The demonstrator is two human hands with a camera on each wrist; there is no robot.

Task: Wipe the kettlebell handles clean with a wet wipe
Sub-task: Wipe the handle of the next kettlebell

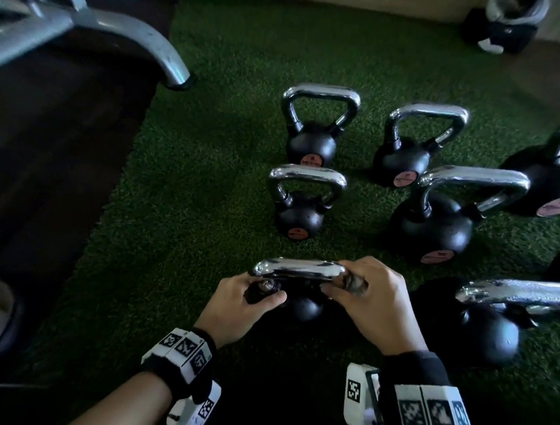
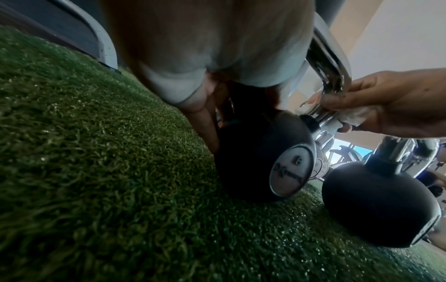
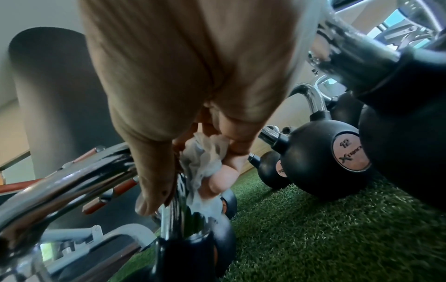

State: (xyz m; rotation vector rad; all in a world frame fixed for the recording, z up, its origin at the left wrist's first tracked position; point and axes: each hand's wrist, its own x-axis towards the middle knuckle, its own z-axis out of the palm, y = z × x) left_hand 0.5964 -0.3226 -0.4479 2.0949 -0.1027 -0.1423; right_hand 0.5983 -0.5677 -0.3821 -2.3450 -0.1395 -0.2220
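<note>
1. The green turf floor [image 1: 191, 178] carries everything; a grey metal machine frame [image 1: 85, 26] stands at its far-left edge.
2. Several black kettlebells with chrome handles stand on the turf in rows: two at the back [image 1: 313, 127] [image 1: 411, 145], a small one [image 1: 301, 204] and a bigger one [image 1: 439, 218] in the middle, and larger ones at the right [image 1: 488, 316].
3. The nearest kettlebell [image 1: 298, 301] sits upright on the turf between both hands, its chrome handle [image 1: 301, 269] on top.
4. The right hand [image 1: 375, 307] closes on the right end of that handle, its fingers [image 3: 217, 181] curled and pinching the wet wipe [image 3: 205, 158] against the chrome.
5. The left hand [image 1: 241, 303] holds the left base of the handle, its fingers [image 2: 205, 122] curled round it where it meets the black ball.
6. The wet wipe is a crumpled whitish wad, mostly hidden inside the right hand's grip.
</note>
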